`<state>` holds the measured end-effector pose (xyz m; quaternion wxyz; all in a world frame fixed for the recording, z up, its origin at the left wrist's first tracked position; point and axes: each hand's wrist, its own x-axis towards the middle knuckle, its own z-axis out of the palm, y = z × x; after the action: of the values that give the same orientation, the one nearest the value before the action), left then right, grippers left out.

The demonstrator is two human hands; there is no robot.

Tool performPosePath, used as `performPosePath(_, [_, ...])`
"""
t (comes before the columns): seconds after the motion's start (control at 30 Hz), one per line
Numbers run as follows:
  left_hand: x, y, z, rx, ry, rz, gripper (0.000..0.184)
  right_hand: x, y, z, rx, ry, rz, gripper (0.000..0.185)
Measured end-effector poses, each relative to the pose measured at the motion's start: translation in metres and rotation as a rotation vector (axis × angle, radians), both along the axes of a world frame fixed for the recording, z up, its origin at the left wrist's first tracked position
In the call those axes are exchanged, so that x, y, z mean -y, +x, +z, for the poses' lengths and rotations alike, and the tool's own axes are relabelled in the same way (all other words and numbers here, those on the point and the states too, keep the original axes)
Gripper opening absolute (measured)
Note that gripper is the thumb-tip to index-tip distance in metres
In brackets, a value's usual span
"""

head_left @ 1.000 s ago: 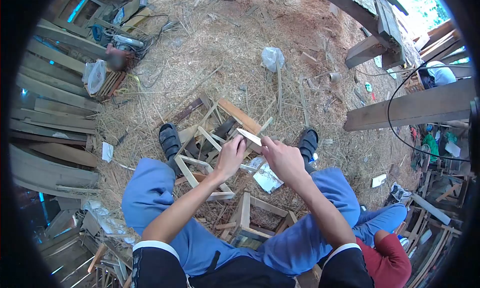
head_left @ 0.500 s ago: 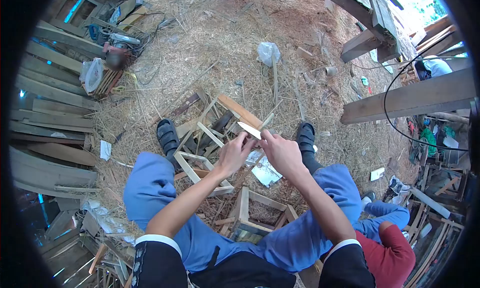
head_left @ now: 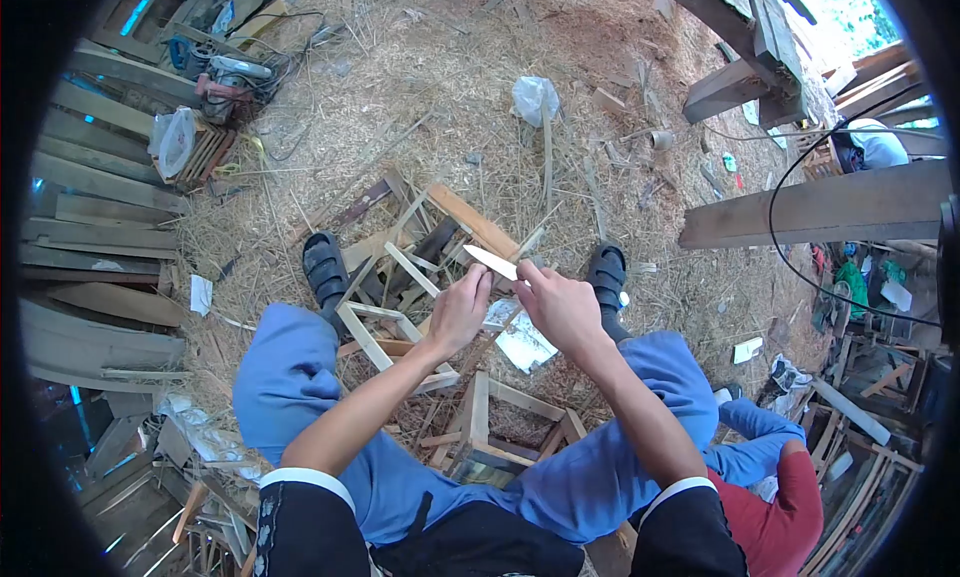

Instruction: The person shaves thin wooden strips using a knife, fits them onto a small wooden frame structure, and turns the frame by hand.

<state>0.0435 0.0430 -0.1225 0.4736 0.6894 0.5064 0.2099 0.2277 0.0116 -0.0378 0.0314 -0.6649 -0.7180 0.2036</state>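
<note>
- Here, the right hand (head_left: 563, 312) pinches the wide end of a pale pointed piece (head_left: 491, 262), fingers narrow around it.
- The left hand (head_left: 460, 310) is just beside the piece's lower edge, fingers curled in narrow; whether they grip anything, I cannot tell.
- The pointed piece is between the knees and above the floor, its tip angled up and left.
- 1 open box-like wooden frame (head_left: 478, 414) sits between the legs, dark inside; its contents are unclear.
- 1 clear plastic bag (head_left: 535, 99) lies on the straw-strewn floor (head_left: 400, 162), contents unclear.
- Another bag (head_left: 176, 142) rests at a stack of boards (head_left: 208, 155), contents also unclear.
- A person in a red top (head_left: 775, 507) is at the lower right.
</note>
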Motion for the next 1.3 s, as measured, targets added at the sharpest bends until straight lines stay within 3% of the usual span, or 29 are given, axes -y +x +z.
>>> performPosePath(0.57, [0.003,0.003,-0.003,0.008,-0.057,0.031,0.017,0.000,0.002,0.001,-0.143,-0.022,-0.043,0.022])
performPosePath(0.77, [0.001,0.003,-0.002,0.008,-0.046,0.027,0.017,-0.006,0.002,0.014,-0.082,-0.149,-0.103,0.022])
performPosePath(1.3, [0.003,0.004,-0.005,-0.006,-0.075,-0.001,0.019,-0.004,0.017,0.016,-0.057,-0.106,-0.124,0.025])
